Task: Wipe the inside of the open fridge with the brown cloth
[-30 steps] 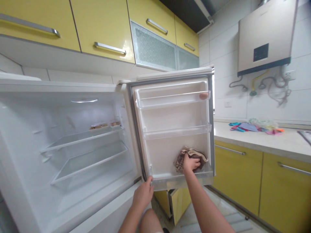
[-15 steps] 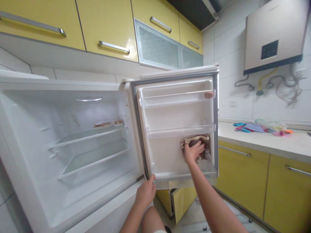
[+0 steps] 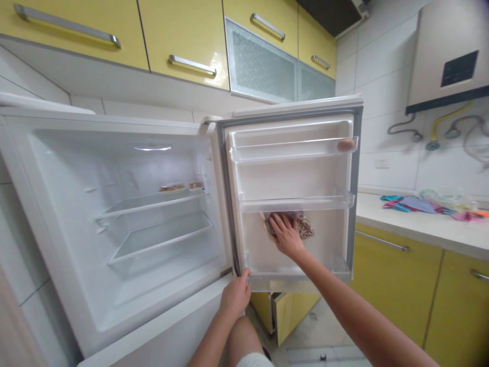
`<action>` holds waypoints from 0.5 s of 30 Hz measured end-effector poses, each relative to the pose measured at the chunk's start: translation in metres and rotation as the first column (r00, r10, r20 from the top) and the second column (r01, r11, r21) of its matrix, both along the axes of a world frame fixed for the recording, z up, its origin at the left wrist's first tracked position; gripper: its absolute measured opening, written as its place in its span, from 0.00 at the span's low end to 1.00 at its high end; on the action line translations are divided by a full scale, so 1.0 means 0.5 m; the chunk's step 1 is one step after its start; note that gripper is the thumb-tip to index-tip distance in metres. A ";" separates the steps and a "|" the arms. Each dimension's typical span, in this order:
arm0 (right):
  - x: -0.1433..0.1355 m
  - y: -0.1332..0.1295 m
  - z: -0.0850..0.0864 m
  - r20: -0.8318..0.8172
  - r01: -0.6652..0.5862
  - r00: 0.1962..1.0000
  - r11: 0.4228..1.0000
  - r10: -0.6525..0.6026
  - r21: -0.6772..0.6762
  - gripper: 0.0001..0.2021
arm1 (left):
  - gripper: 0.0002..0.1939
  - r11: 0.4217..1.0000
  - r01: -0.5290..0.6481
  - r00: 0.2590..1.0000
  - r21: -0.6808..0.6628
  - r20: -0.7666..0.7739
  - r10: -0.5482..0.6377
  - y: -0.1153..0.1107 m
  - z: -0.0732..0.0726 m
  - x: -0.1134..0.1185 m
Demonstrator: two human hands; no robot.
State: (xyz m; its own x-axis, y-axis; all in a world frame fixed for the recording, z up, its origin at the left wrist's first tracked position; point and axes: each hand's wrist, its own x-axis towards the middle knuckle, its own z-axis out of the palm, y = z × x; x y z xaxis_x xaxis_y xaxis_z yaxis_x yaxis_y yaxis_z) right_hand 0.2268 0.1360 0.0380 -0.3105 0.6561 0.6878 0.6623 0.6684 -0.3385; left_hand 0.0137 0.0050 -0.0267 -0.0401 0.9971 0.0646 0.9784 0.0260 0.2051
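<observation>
Presses brown patterned cloth (image 3: 305, 227) to inner panel of open fridge door (image 3: 252, 250) w/ R hand (image 3: 286, 234), fingers spread over cloth, approx. mid-width, just below mid. bin (image 3: 290, 205) & above btm. bin (image 3: 305, 281). Touches btm. hinge-side corner of door, by end of btm. bin, w/ L hand (image 3: 237, 293); fingers bent & partly hidden, so can't tell if closed in a grip. Shows in top bin (image 3: 275, 151), at far (R) end, one brownish egg-shaped item (image 3: 346, 145), partly behind clear front. Shows in fridge compartment (image 3: 42, 229), on upper shelf (image 3: 133, 205) twd. back R, two sm. packs (image 3: 171, 188) w/ brown contents, side by side, too blurry to ID. Has lower shelf (image 3: 160, 242) beneath, w/ white rim, tilted in view. Incl. below fridge door: yellow cab. door (image 3: 284, 316), ajar. Incl. on R: counter (image 3: 382, 216) w/ pile of coloured pcs. (image 3: 418, 205), blue, purple & pink, plus crumpled clear plastic (image 3: 443, 199) just behind; contents, if any, can't tell.
</observation>
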 end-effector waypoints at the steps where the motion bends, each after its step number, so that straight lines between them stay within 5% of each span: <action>1: -0.022 -0.001 0.015 0.031 -0.108 0.994 0.994 0.109 -0.029 0.33 | 0.17 1.000 0.003 1.000 -0.001 0.000 -0.003 0.000 0.000 -0.001; 5: -0.080 0.004 0.063 0.058 -0.415 0.908 0.909 0.416 -0.022 0.30 | 0.18 1.000 0.007 1.000 0.004 -0.007 -0.007 0.000 -0.003 -0.004; 9: -0.061 0.018 0.060 0.069 -0.578 0.803 0.802 0.591 -0.151 0.25 | 0.19 1.000 0.010 0.999 0.006 -0.032 -0.010 -0.003 0.003 -0.006; 12: -0.023 0.016 0.026 0.049 -0.528 0.785 0.708 0.618 -0.470 0.17 | 0.18 1.000 0.019 0.998 -0.008 -0.059 -0.019 -0.006 0.014 -0.008; 15: 0.015 -0.001 -0.017 0.037 -0.437 0.823 0.672 0.567 -0.597 0.11 | 0.19 0.999 0.031 0.996 -0.016 -0.078 -0.032 -0.007 0.023 -0.011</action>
State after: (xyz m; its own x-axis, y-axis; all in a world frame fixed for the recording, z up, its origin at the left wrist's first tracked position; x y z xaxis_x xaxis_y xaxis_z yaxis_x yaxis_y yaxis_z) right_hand 0.2341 0.1353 0.0293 -0.7923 0.5919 0.1480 0.3757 0.6643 -0.6462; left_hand 0.0081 0.0015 -0.0152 -0.0044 0.9986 0.0518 0.9918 -0.0023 0.1280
